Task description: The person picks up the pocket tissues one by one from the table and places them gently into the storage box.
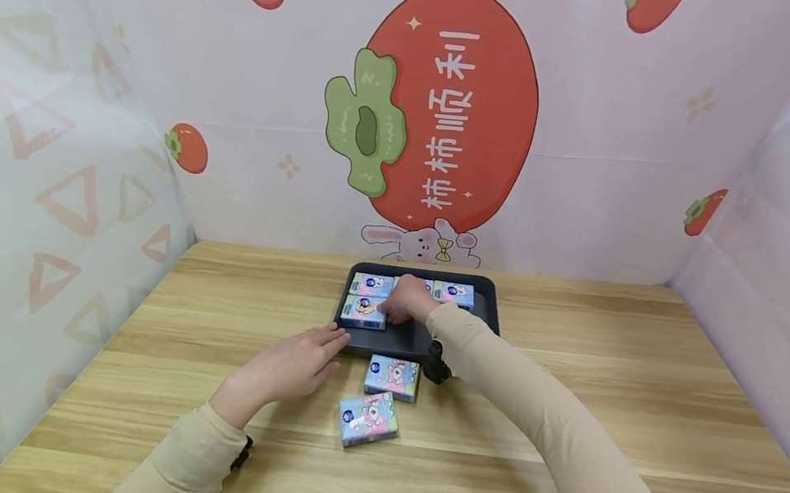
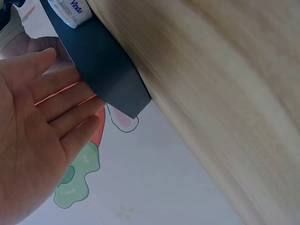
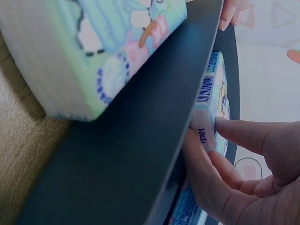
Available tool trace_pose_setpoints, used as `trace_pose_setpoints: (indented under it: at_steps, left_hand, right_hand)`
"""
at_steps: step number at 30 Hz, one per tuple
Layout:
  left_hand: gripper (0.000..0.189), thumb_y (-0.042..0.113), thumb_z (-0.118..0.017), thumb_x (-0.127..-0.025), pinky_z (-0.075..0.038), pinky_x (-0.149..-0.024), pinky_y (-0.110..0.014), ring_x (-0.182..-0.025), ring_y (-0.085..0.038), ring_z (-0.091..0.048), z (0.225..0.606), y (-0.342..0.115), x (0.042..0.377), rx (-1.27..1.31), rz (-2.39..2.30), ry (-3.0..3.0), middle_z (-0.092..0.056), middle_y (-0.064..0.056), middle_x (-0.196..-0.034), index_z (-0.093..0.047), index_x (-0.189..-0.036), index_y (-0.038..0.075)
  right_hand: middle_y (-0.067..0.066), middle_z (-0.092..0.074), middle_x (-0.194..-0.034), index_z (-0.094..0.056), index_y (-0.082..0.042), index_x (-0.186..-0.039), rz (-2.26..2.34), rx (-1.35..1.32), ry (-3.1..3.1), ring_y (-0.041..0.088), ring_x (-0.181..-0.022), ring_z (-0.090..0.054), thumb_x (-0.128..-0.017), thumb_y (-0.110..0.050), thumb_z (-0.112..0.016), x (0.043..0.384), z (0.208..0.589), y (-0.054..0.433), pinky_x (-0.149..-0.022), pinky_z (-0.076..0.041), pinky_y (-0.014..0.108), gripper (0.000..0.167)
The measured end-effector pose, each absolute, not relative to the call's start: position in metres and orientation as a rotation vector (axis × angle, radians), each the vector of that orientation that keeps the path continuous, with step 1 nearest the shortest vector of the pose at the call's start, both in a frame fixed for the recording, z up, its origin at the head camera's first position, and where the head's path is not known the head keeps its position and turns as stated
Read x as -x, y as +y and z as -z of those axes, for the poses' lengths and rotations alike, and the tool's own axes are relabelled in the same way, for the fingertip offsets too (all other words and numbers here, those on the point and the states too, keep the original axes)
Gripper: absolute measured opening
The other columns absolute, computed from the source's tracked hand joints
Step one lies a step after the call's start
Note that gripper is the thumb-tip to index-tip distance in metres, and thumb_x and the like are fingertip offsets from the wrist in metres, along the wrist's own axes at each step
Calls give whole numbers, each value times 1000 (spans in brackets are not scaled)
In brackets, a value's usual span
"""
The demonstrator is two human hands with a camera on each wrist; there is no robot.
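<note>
A dark tray point(image 1: 352, 347) stands at the back of the table and holds several small tissue packs with pastel cartoon prints. My right hand point(image 1: 409, 298) is inside the tray, at the right end of the front-left tissue pack point(image 1: 365, 312). In the right wrist view, my thumb and fingers pinch the end of that pack point(image 3: 206, 124), marked "Vinda". My left hand point(image 1: 298, 357) lies with straight fingers at the tray's front-left corner; in the left wrist view its fingertips touch the tray's outer wall point(image 2: 105, 65). The right hand partly covers the middle pack of the back row.
Two more tissue packs lie on the wooden table in front of the tray, one close to it point(image 1: 393, 378) and one nearer me, turned at an angle point(image 1: 368, 419). A printed cloth wall point(image 1: 261, 179) rises right behind the tray, with further cloth walls at both sides.
</note>
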State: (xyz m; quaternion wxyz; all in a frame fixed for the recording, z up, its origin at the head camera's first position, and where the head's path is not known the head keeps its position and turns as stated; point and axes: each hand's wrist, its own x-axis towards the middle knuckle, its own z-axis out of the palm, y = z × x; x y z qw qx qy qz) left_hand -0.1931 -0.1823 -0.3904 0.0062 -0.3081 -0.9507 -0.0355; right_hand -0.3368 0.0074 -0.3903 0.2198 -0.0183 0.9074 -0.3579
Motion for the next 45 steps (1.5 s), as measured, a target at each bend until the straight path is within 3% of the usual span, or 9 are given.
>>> trace_pose_setpoints:
  at_steps: [6, 18, 26, 33, 36, 37, 45]
  left_hand:
    - [44, 21, -53, -97, -38, -110, -46, -132, -35, -43, 392, -182, 193, 957, 109, -2990, -49, -21, -139, -51, -134, -3]
    - [45, 22, -53, -97, -38, -110, -46, -133, -34, -43, 393, -181, 193, 946, 122, -2996, -49, -21, -139, -50, -134, -2]
    - [45, 22, -53, -97, -38, -110, -47, -132, -35, -43, 394, -181, 193, 949, 120, -2989, -49, -21, -139, -50, -134, -2]
    - [45, 23, -53, -97, -38, -110, -47, -133, -35, -43, 394, -181, 194, 935, 115, -2995, -48, -21, -140, -50, -135, -2]
    - [45, 22, -53, -97, -38, -110, -48, -132, -35, -43, 393, -181, 194, 935, 113, -2992, -48, -22, -139, -50, -135, -3]
    - [45, 22, -53, -97, -38, -110, -48, -132, -35, -44, 392, -181, 194, 935, 111, -2990, -48, -22, -139, -50, -134, -3]
    - [45, 23, -53, -97, -39, -109, -47, -132, -35, -44, 390, -181, 194, 942, 109, -2989, -49, -21, -139, -50, -134, -2]
  right_hand:
    - [9, -71, -74, -71, -2, -82, 991, 64, 2522, 19, -67, -71, -85, -15, -71, 334, 390, 11, -69, -60, 31, 13]
    - [12, -70, -91, -70, -2, -100, 915, 283, 2627, 24, -82, -69, -92, -24, -62, 309, 377, 26, -73, -59, 33, 24]
    - [3, -65, -77, -66, -9, -89, 853, 384, 2752, 17, -70, -61, -91, -26, -64, 295, 373, 36, -58, -50, 24, 17]
    - [-1, -62, -76, -64, -13, -87, 755, 460, 2866, 15, -68, -56, -89, -29, -66, 282, 374, 39, -71, -52, 33, 17]
    - [-1, -61, -76, -64, -14, -87, 748, 482, 2885, 15, -68, -56, -89, -29, -66, 275, 374, 40, -66, -52, 30, 15]
    - [-1, -61, -76, -64, -14, -87, 755, 488, 2884, 14, -68, -56, -89, -29, -67, 273, 374, 40, -59, -51, 27, 15]
    - [-5, -62, -75, -64, -16, -86, 784, 572, 2874, 10, -65, -57, -89, -28, -67, 254, 376, 40, -57, -48, 24, 13]
